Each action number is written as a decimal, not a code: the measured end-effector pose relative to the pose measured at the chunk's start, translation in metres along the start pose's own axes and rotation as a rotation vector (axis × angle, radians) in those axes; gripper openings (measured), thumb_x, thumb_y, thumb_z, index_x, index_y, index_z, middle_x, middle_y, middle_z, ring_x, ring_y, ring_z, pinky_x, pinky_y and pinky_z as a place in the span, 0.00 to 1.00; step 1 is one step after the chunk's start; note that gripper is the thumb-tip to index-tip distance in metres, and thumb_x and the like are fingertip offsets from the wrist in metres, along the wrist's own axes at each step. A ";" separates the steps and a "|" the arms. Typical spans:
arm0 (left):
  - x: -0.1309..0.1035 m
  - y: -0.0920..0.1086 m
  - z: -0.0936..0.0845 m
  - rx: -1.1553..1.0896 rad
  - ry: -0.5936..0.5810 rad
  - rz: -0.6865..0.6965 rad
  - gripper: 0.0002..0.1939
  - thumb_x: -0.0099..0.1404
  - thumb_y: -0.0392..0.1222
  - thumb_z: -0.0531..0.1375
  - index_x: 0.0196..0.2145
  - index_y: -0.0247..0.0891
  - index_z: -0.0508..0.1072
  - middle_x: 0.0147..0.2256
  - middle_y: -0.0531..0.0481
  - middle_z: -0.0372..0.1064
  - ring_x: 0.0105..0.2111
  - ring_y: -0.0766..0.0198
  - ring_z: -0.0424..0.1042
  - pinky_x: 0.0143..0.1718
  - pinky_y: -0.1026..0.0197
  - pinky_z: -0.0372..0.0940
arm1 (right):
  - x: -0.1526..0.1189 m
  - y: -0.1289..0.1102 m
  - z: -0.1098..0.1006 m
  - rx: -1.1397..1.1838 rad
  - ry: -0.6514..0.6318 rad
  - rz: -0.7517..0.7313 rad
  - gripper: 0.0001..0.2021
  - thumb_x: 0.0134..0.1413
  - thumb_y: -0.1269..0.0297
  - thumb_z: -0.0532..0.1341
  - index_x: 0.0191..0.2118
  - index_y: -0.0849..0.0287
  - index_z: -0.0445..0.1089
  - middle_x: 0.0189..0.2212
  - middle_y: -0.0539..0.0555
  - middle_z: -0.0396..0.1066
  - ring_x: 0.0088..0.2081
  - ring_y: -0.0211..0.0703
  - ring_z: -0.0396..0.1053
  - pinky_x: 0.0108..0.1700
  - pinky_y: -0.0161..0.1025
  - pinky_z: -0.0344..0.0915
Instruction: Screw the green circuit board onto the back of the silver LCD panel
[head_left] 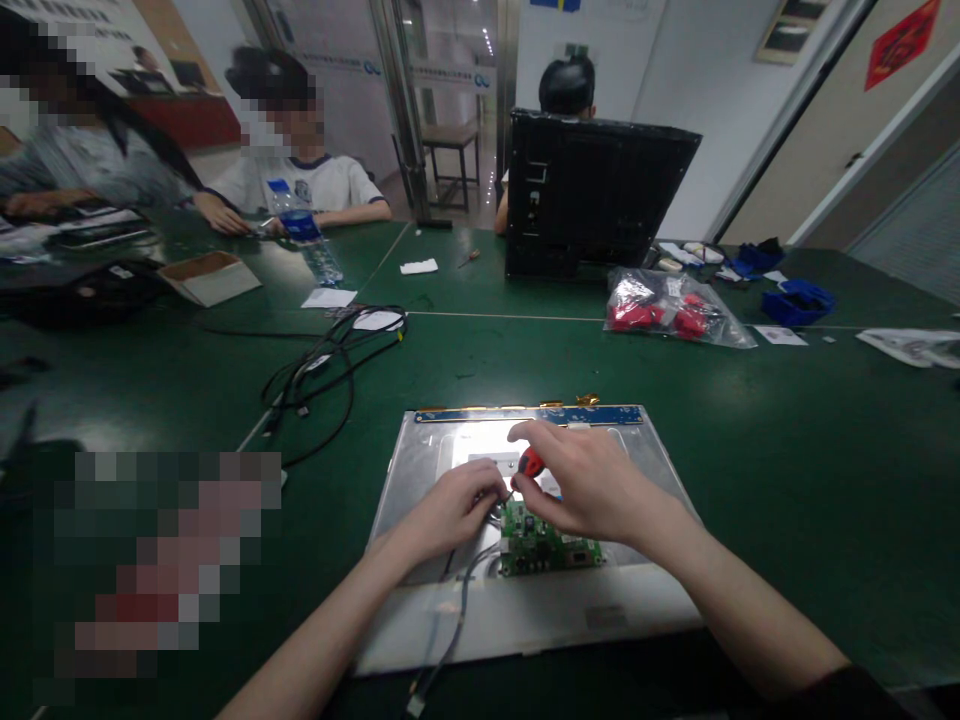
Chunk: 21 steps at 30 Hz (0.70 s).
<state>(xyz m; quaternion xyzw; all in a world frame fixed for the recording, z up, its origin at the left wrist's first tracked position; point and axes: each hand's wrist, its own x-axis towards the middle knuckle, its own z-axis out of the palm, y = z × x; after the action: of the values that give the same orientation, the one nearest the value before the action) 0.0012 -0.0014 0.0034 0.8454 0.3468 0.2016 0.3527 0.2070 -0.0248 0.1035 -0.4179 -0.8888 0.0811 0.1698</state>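
A silver LCD panel lies back side up before me, a blue circuit strip along its far edge. On it sits a green circuit board. My right hand grips a screwdriver by its red and black handle, the shaft pointing down at the board's upper left corner. Beside that tip, my left hand has its fingers curled together at the board's edge; whatever they pinch is hidden. Grey cables run from the board's left side toward the panel's near edge, ending in a white connector.
Coiled black cables lie to the left. Farther off are a water bottle, an open box, a black monitor, a plastic bag with red parts and blue pieces. Several people sit around the green table.
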 end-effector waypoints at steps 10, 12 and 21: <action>0.000 0.003 -0.002 0.007 -0.014 0.006 0.07 0.64 0.32 0.52 0.33 0.37 0.69 0.34 0.49 0.68 0.36 0.59 0.67 0.40 0.58 0.62 | 0.001 0.000 0.000 -0.012 -0.044 0.020 0.15 0.65 0.55 0.53 0.49 0.59 0.66 0.35 0.54 0.75 0.32 0.45 0.71 0.29 0.36 0.53; 0.000 0.002 -0.002 0.008 -0.022 0.013 0.06 0.63 0.31 0.53 0.34 0.38 0.69 0.35 0.49 0.68 0.36 0.59 0.67 0.39 0.58 0.62 | 0.001 0.000 -0.001 -0.006 -0.038 0.028 0.13 0.64 0.58 0.52 0.48 0.60 0.65 0.36 0.55 0.74 0.32 0.44 0.70 0.29 0.36 0.53; 0.000 0.002 -0.002 0.019 -0.024 0.010 0.04 0.61 0.32 0.56 0.31 0.37 0.68 0.33 0.50 0.67 0.34 0.60 0.65 0.36 0.59 0.60 | 0.000 -0.002 -0.003 0.027 -0.033 0.044 0.15 0.62 0.56 0.54 0.49 0.61 0.64 0.34 0.53 0.74 0.31 0.43 0.70 0.30 0.37 0.54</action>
<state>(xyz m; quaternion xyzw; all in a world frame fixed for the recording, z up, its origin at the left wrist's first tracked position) 0.0006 -0.0012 0.0062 0.8529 0.3400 0.1897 0.3477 0.2062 -0.0263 0.1068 -0.4337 -0.8809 0.1037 0.1589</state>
